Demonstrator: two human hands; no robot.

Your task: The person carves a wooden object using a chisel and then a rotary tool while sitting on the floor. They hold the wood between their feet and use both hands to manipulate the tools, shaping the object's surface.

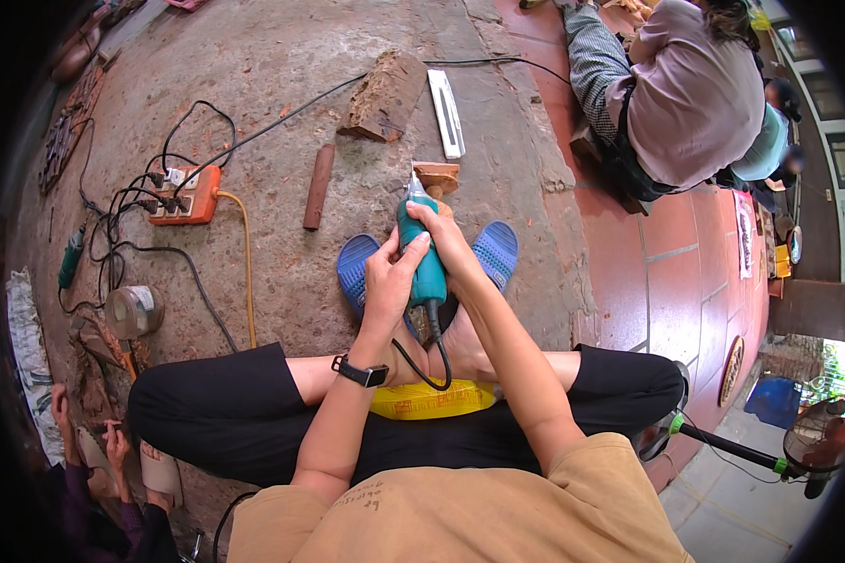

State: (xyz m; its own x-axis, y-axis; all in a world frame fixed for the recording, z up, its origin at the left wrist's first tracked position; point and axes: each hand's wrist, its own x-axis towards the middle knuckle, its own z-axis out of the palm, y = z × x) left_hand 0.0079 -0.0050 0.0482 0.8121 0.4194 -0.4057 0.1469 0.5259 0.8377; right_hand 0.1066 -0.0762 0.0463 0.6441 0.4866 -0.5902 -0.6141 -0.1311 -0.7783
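A teal handheld die grinder point(429, 279) with a slim metal nose is between my two hands, pointing away from me. My left hand point(387, 280) is closed on its left side, with a black watch point(361, 372) on that wrist. Wrapped over the front part from the right is my right hand point(444, 242). At the grinder's nose is a small reddish-brown wood piece point(437, 175); whether the bit touches it I cannot make out. The grinder's black cord point(443, 355) loops back between my bare feet. Blue slippers point(498, 251) lie on either side of my hands.
On the stone floor are a wood block point(385, 94), a narrow wood strip point(318, 186) and a white slotted bar point(446, 113). Cables run from an orange power strip point(188, 197) at left, near a lidded jar point(133, 311). Another person point(685, 94) sits at far right; someone's hands point(113, 446) show lower left.
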